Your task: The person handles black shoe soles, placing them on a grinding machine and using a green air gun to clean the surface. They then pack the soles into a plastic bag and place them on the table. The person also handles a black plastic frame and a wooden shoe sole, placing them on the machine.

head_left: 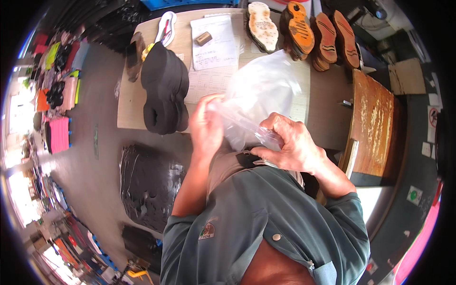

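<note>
A clear plastic bag (266,83) stretches between my hands at the table's near edge, its far part spread over the tabletop. My left hand (207,126), a little blurred, is closed on one side of the bag's near edge. On the other side, my right hand (297,145) pinches the gathered film between thumb and fingers. Left of the bag stands a stack of black shoe soles (164,90). Beyond them lie handwritten sheets of paper (216,52) with a small brown block (203,38) on top.
Sole-shaped pieces line the far edge: a white one (262,26), an orange one (298,28) and reddish-brown ones (325,38). A worn wooden board (373,123) stands at the right. A black plastic-wrapped bundle (149,185) lies on the floor left of me.
</note>
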The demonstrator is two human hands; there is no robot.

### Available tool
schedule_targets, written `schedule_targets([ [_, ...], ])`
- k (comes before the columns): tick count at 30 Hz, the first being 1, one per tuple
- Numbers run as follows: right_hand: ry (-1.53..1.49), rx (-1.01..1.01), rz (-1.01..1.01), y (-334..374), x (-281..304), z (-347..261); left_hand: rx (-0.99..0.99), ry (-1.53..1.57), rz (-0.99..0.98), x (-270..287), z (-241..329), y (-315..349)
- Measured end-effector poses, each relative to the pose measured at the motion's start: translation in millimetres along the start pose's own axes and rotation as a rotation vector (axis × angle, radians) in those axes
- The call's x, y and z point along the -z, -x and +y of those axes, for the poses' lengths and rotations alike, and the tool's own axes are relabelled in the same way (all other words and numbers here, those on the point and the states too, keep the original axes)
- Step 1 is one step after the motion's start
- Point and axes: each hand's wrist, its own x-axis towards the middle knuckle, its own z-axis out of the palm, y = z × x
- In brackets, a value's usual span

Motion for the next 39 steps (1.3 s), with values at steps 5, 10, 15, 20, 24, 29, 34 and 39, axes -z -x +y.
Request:
schedule_targets([
  [5, 0.55, -0.16, 0.325, -11.9, -7.8, 59.5, 0.161, 0.2, -0.191, 37.7, -4.2, 23.8],
  [10, -0.195, -0.103, 0.701, -20.1, -5.1, 86.4, 0.234, -0.072, -0.452, 85.0, 12.1, 15.5],
  [15, -0.728, -0.14, 0.356, -6.8, 6.3, 25.8, 0.099, -0.371, -0.345, 117.9, 15.4, 12.3],
  [20, -0.26, -0.135, -0.112, -13.9, 19.4, -50.2, 0.069, 0.156, -0.001, 146.4, 10.2, 3.2],
  [24, 0.628, -0.235, 0.06, -21.5, -12.8, -50.7, 0.532, 0.799, -0.105, 173.3, 20.6, 10.4],
  [29, 0.639, -0.114, 0.671, -40.2, -28.5, -22.7, 0.669, 0.589, -0.678, 211.4, 22.4, 13.5],
  [34, -0.45, -0.158, 0.569, -27.8, -50.1, -39.6, 0.458, 0.402, -0.784, 240.5, 18.0, 10.4],
  [39, -0.416, -0.114, 0.392, -18.7, -58.8, -73.2, 0.26, 0.119, -0.177, 247.1, 4.3, 3.3],
])
